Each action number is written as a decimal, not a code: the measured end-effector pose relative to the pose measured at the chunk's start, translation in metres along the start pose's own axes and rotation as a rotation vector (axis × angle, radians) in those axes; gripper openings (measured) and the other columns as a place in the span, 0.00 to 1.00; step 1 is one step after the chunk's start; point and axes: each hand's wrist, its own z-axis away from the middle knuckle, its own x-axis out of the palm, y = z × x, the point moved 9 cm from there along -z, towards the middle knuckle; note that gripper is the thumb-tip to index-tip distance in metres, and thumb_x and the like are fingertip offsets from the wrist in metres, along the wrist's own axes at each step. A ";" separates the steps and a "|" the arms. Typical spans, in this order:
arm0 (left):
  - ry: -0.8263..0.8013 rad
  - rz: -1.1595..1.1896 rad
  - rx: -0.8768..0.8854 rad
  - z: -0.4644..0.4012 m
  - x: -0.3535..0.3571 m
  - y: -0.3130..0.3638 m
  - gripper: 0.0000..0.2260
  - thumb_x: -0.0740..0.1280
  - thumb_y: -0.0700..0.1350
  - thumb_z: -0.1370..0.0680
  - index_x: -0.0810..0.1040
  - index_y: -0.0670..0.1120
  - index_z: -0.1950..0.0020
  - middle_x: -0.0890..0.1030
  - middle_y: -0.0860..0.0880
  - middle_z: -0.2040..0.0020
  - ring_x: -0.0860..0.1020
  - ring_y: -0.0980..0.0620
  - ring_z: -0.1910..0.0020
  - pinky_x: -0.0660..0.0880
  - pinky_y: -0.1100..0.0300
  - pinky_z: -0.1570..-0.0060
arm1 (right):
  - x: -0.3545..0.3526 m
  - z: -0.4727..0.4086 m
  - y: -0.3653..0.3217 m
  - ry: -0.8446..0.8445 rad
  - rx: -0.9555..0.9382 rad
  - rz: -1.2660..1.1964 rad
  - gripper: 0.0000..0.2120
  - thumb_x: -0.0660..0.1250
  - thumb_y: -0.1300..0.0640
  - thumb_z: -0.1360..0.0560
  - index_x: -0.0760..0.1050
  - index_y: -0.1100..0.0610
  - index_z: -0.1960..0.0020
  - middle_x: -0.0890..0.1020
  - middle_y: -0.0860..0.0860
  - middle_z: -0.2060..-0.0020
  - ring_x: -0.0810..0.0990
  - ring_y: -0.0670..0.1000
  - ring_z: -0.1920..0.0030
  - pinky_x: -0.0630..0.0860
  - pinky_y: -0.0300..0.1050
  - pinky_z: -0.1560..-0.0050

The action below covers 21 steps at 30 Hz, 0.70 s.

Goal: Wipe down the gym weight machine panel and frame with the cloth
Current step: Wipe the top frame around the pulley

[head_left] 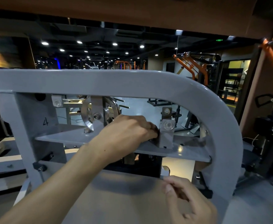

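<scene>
Where the grey frame bends from its top bar down into a post, a flat grey shelf spans the gap inside the curve. On that shelf stands a small metal block with a clear round knob on its face. The left hand reaches in over the shelf, fingers curled against the block's left side around something dark at the fingertips; whether that is the cloth cannot be told, as it is almost wholly hidden. A dark, blurred patch lies on the shelf to the right of the block, near the inner curve of the frame.

Behind the left hand a silver pulley hangs under the top bar. A "4" is marked on the grey upright at the left.

Below the shelf a tan panel fills the lower middle, shaded by the forearm. The right hand sits at the panel's upper right corner, thumb and fingers pinching its edge.

Beyond the frame is a dim gym with a dark ceiling dotted with round lights, a green sign at the upper right, and a pale, glossy floor. Orange machines stand at the right, one close by at the picture's edge.
</scene>
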 end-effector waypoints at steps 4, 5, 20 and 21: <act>0.037 0.171 -0.161 0.002 0.002 -0.012 0.16 0.75 0.36 0.27 0.82 0.53 0.44 0.83 0.53 0.51 0.80 0.52 0.52 0.79 0.59 0.60 | 0.002 0.000 0.005 0.006 -0.010 0.021 0.10 0.64 0.50 0.30 0.80 0.37 0.53 0.84 0.34 0.62 0.82 0.36 0.66 0.75 0.24 0.61; 0.038 0.298 -0.276 0.004 0.002 -0.022 0.15 0.75 0.41 0.24 0.79 0.54 0.41 0.83 0.55 0.49 0.80 0.55 0.49 0.78 0.59 0.55 | 0.002 0.000 0.006 0.021 -0.010 0.019 0.10 0.64 0.50 0.30 0.80 0.37 0.55 0.84 0.35 0.63 0.82 0.37 0.66 0.76 0.26 0.61; 0.097 0.348 -0.293 -0.005 -0.003 -0.027 0.23 0.64 0.26 0.33 0.82 0.47 0.46 0.79 0.58 0.58 0.76 0.61 0.60 0.75 0.65 0.57 | 0.000 0.002 0.012 0.084 -0.012 -0.096 0.07 0.65 0.52 0.28 0.81 0.43 0.58 0.85 0.40 0.65 0.83 0.43 0.68 0.78 0.34 0.65; 0.089 0.348 -0.297 -0.002 -0.004 -0.024 0.21 0.65 0.27 0.32 0.80 0.49 0.48 0.77 0.61 0.60 0.74 0.63 0.61 0.72 0.69 0.59 | 0.000 0.003 0.013 0.078 -0.012 -0.096 0.07 0.65 0.52 0.28 0.82 0.44 0.58 0.85 0.40 0.65 0.83 0.43 0.68 0.78 0.35 0.64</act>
